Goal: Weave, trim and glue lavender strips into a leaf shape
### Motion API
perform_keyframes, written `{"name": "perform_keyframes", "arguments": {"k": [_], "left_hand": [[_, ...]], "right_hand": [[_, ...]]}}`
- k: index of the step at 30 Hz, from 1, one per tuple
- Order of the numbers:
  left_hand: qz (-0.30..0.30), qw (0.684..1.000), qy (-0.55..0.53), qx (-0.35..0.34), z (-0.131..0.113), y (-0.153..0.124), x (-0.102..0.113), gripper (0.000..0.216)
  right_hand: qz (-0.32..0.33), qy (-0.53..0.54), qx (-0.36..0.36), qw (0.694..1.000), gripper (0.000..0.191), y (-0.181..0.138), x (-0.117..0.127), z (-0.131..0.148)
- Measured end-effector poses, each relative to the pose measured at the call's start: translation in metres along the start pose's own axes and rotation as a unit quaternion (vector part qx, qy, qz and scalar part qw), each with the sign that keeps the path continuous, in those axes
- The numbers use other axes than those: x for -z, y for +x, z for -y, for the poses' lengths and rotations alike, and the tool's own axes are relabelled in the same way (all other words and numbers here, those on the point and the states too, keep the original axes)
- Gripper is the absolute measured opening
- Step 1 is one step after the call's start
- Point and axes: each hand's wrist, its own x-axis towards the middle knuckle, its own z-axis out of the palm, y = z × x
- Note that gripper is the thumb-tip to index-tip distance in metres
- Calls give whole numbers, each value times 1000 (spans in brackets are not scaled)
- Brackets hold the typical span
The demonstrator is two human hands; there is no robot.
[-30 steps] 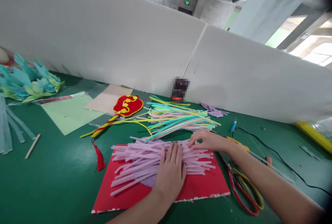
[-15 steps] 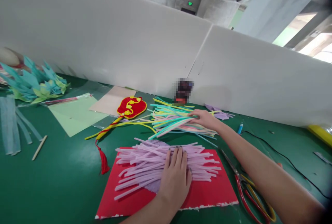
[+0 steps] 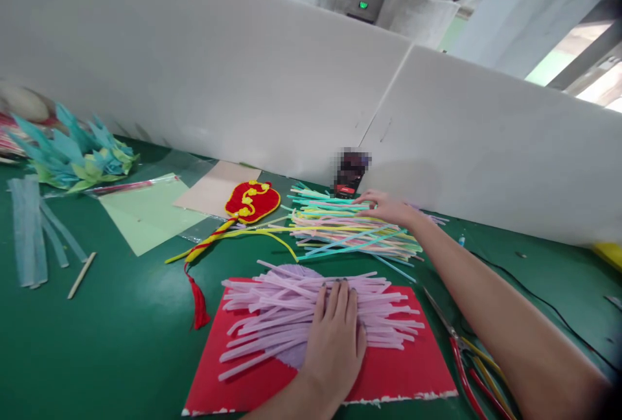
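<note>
My left hand [image 3: 335,336] lies flat on a layer of lilac pipe cleaners [image 3: 265,324], fingers stretched out and pointing away from me. Under these strips are a round purple piece [image 3: 293,356] and a red board [image 3: 413,374] with a ragged white front edge. At the far side of the table my right hand [image 3: 389,208] reaches into a loose pile of pipe cleaners [image 3: 335,232] in green, yellow, pink and blue. Its fingers are bent in a pinch on strands at the pile's back edge; the fingertips are partly hidden.
Scissors [image 3: 461,345] with red and yellow handles lie right of the board, beneath my right forearm. A red fan-shaped ornament [image 3: 253,201] with a tassel [image 3: 198,303] lies left of the pile. Green paper [image 3: 146,219] and a teal paper flower [image 3: 78,154] are farther left. A white partition [image 3: 272,76] borders the back.
My right hand has shifted slightly back over the coloured pile, whose strands have spread and lie differently. The left hand stays flat on the lilac strips. The view has shifted a little.
</note>
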Motion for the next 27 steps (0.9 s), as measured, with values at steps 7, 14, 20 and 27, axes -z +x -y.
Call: {"name": "perform_keyframes", "arguments": {"k": [7,14,20,27], "left_hand": [[1,1000,2,3,0,0,1,45],[-1,1000,-2,4,0,0,0,46],[10,1000,-5,2,0,0,-1,46],[15,1000,0,3,0,1,-2,46]], "right_hand": [[76,18,12,997,35,-9,-11,25],[62,71,-59,994,32,2,5,22],[-89,3,-107,990,22,17,-10,11],[15,90,-5,996,28,-12,-6,26]]}}
